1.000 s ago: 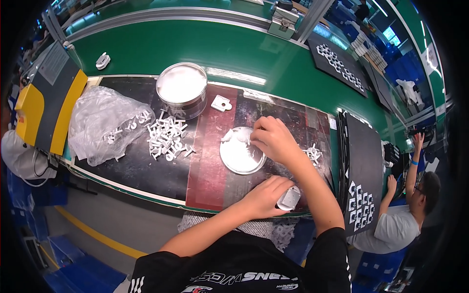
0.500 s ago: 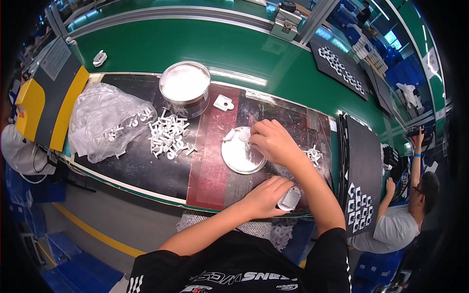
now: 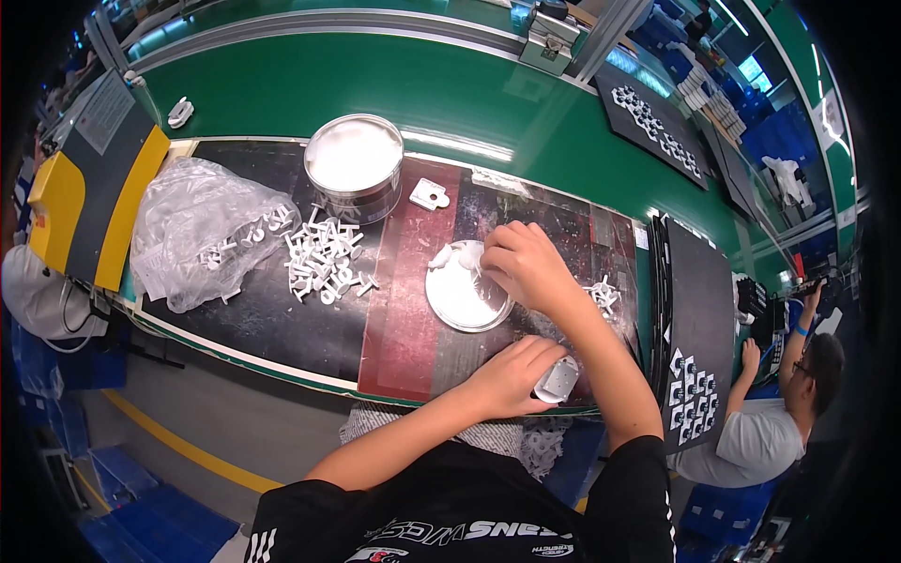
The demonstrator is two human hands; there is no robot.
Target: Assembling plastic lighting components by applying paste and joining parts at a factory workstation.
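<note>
My left hand (image 3: 514, 377) is closed around a small white plastic housing (image 3: 557, 380) near the table's front edge, its face with small holes turned up. My right hand (image 3: 527, 269) is pinched over the far right rim of a round metal lid (image 3: 460, 305). Whatever sits between those fingertips is hidden behind them. White paste (image 3: 460, 255) is heaped on the far side of that lid, next to the right fingertips. To the right of my right hand, partly covered by its wrist, lies a little heap of white pegs (image 3: 603, 298).
Left of the lid are a pile of white pegs (image 3: 328, 258), an open tin of white paste (image 3: 357, 164) and a clear plastic bag (image 3: 197, 235). A flat white part (image 3: 430, 194) lies beyond. Black boards (image 3: 699, 310) stack at the right, near a co-worker (image 3: 770, 422).
My right hand has shifted slightly up over the lid. My left hand holds the housing almost still. A white part on the green surface at the far left has slid left.
</note>
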